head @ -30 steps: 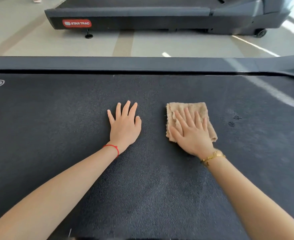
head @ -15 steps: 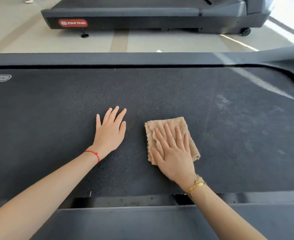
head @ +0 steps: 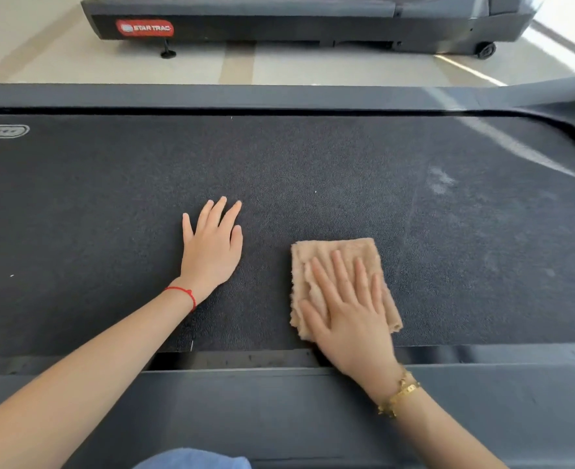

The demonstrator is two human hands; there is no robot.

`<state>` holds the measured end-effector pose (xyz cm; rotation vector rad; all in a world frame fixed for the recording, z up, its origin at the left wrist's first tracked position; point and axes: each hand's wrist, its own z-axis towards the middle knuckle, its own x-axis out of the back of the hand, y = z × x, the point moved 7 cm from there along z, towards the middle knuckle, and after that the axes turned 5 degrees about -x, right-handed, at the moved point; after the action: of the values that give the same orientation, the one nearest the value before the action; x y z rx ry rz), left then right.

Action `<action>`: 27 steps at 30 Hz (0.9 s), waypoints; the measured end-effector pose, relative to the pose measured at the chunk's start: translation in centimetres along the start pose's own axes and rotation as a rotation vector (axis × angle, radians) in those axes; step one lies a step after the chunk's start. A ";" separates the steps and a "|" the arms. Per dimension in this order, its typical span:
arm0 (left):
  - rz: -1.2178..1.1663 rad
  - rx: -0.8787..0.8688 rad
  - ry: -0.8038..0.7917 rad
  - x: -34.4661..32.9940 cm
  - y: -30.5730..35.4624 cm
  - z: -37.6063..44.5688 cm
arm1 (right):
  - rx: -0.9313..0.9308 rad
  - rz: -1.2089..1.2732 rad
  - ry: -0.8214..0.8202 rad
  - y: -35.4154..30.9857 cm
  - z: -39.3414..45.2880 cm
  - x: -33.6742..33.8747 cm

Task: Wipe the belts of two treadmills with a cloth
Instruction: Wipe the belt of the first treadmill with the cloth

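while the folded tan terry cloth (head: 343,282) is pressed near the dark textured treadmill belt's (head: 313,170) near edge under the flat, spread right hand (head: 350,316), the left hand (head: 211,248) is laid flat alongside, dusty smears (head: 440,181) remain, and the second grey treadmill (head: 296,18) looks unwiped.

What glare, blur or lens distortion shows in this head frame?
Head view: a sunlit streak glares across the belt at upper right; the right hand on the cloth is slightly motion-blurred, the left hand sharp; the wide lens bows the far rail.
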<state>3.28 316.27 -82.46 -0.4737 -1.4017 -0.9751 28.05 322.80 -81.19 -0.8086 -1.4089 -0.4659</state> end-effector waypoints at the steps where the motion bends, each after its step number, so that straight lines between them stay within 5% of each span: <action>1: 0.004 0.000 0.003 0.0 0.0 0.0 | -0.072 -0.016 -0.010 1.5 0.4 0.2; 5: 0.010 0.005 0.019 0.0 0.3 -0.1 | -0.180 -0.024 0.001 2.0 1.0 0.4; 12: 0.014 -0.001 0.020 0.3 0.3 -0.4 | 0.078 -0.014 -0.024 -0.9 -0.8 -0.3; 19: 0.023 0.003 0.024 0.1 0.4 -0.2 | -0.263 -0.025 -0.030 4.8 2.2 1.3; 27: 0.029 0.005 0.019 0.0 0.1 -0.2 | 0.063 0.035 -0.014 -0.3 -1.8 -0.1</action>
<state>3.50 316.16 -82.44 -0.4788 -1.3764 -0.9505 29.06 321.30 -81.19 -0.7853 -1.4135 -0.3877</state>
